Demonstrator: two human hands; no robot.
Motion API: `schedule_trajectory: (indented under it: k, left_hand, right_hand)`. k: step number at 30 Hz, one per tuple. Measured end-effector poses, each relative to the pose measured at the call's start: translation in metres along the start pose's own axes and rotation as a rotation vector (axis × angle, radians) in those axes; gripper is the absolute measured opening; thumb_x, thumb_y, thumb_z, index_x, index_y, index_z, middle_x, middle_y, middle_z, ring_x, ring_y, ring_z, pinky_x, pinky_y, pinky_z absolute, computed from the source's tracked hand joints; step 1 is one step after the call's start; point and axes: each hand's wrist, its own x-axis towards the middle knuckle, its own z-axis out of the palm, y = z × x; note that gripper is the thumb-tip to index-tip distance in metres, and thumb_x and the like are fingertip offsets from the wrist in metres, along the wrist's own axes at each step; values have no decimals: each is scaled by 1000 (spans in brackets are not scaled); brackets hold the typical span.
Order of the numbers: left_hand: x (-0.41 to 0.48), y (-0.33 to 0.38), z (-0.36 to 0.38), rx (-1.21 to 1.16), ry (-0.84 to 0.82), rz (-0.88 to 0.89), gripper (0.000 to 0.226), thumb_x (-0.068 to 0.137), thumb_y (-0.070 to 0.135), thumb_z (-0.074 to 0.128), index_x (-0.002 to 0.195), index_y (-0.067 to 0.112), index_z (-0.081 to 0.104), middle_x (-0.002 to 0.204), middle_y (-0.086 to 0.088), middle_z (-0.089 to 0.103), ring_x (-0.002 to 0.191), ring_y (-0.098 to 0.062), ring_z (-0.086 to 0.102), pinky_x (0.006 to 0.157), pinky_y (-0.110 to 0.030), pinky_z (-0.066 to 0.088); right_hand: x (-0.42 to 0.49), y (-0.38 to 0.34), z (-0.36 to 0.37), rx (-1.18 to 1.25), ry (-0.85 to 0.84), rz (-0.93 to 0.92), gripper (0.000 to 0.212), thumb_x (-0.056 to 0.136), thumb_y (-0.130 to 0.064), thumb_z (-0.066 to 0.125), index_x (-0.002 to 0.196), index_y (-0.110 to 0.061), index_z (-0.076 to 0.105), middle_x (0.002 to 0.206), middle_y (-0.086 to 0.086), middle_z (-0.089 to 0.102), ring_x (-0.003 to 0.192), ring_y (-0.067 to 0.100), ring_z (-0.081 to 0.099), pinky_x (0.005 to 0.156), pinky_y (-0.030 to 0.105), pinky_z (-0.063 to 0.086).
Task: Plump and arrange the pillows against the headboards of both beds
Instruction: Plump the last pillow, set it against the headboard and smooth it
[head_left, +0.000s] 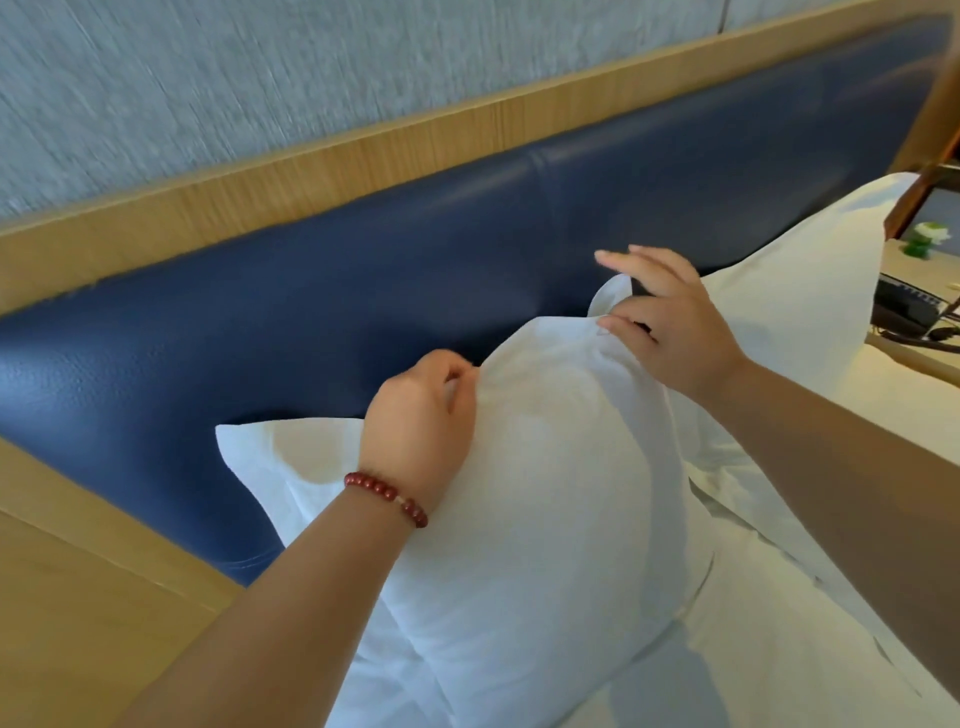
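Note:
A white pillow (545, 493) stands upright against the blue padded headboard (311, 291). My left hand (421, 415), with a red bead bracelet on the wrist, pinches the pillow's top edge at the left. My right hand (670, 322) rests on the pillow's upper right corner with fingers spread and fairly straight. A second white pillow (800, 291) leans on the headboard to the right. Behind the front pillow lies a third white pillow (270, 457), flatter, with its corner showing at the left.
A wooden frame (311, 156) borders the headboard, with a wooden side panel (78, 597) at the lower left. White bedding (779, 649) covers the mattress. At the far right, a bedside table (914, 270) holds a dark phone and a small green and white object.

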Motion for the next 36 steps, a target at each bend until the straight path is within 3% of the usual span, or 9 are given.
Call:
schedule_trajectory:
  k: [5,8,11,17,20,23,26,32,36]
  left_hand:
    - [39,43,30,189,-306,172,63,91,45,59,146,24,37,135,4,57,120,-17,54,91,-34,48]
    - [52,44,54,160,-357,137,40,94,33,57,131,18,54,120,0,64,109,-20,59,92,-41,50]
    - [49,37,59,83,-256,132,15,97,23,52,95,14,64,99,-1,64,88,-19,59,81,-42,51]
    - [43,35,62,-85,-329,131,24,100,32,48,120,20,46,134,7,57,116,-14,57,95,-36,48]
    - [49,39,59,-187,-341,100,53,94,36,61,142,23,42,113,13,65,101,-3,58,93,-24,45]
    - [51,37,57,-241,-191,132,10,91,27,66,97,22,73,80,14,60,75,3,54,74,-14,42]
    - [47,35,58,-281,-123,190,15,93,21,63,80,18,69,86,11,56,76,0,54,70,-7,39]
    - [42,33,46,-106,-121,187,22,102,28,43,90,10,46,60,0,50,52,-19,42,54,-45,44]
    - [43,32,40,-89,-45,182,23,102,28,41,90,8,44,57,-5,50,51,-27,45,51,-49,45]
  right_hand:
    - [17,-13,-1,40,-63,-150,32,98,-29,48,81,-13,71,75,-1,66,74,22,62,84,32,42]
    - [12,-8,-1,-75,-29,-26,44,98,-39,41,72,-13,64,53,0,52,50,25,51,73,34,33]
    - [10,-1,3,-76,-142,50,47,94,-50,36,77,-14,62,59,0,54,60,26,52,68,35,33]
    - [11,14,0,18,-328,10,36,89,-49,50,93,-23,74,99,-15,68,100,17,52,82,42,49]
    - [14,9,-3,43,-222,-66,40,90,-44,44,78,-22,75,86,-13,70,93,18,60,85,42,46]
    - [11,11,-6,-85,-188,-85,48,93,-51,36,79,-23,72,70,-8,66,71,20,59,79,36,39]
    - [14,18,-14,-123,-406,52,56,84,-67,29,93,-29,69,82,-9,67,81,20,55,77,35,41]
    - [27,31,-35,-49,-447,188,31,86,-48,65,95,-20,76,110,-9,69,121,19,48,96,36,37]
    - [26,24,-33,304,-259,501,49,87,-40,68,63,-3,47,65,9,50,64,24,45,62,33,37]
